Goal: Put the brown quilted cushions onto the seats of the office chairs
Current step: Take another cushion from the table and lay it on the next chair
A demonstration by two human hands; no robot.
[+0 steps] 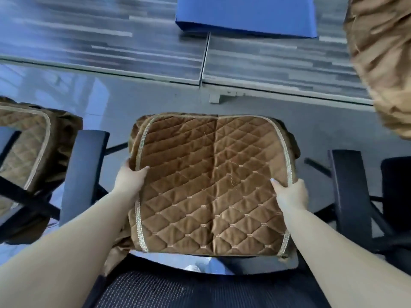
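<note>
- One brown quilted cushion sits at frame centre, lying flat over the seat of an office chair; diamond stitching and a pale braided trim run along its left and right edges, and a seam crease runs down its middle.
- Left hand grips the cushion's left edge at 9 o'clock: thumb on top of the quilting, fingers curled under the edge.
- Right hand pinches the right edge at 3 o'clock, thumb on top by the trim, fingers wrapped under and out of sight.
- Both bare forearms reach in from 7 and 5 o'clock.
- Dark mesh of the chair's backrest shows at 6 o'clock, just beneath the cushion's near edge; a loose brown skirt of fabric hangs off the cushion's near left corner.
- Black armrest stands just beside the cushion at 9 o'clock; a second armrest stands at 3 o'clock, near the right hand.
- Second cushion, same brown quilting and trim, lies on a neighbouring chair at the far 9 o'clock edge, crossed by black chair parts.
- More brown fabric, rumpled, fills the 1–2 o'clock corner; whether it is another cushion cannot be told.
- Grey striped desk spans 10 to 2 o'clock, with a blue box at 12 o'clock.
- Glossy grey floor shows between desk and chairs.
</note>
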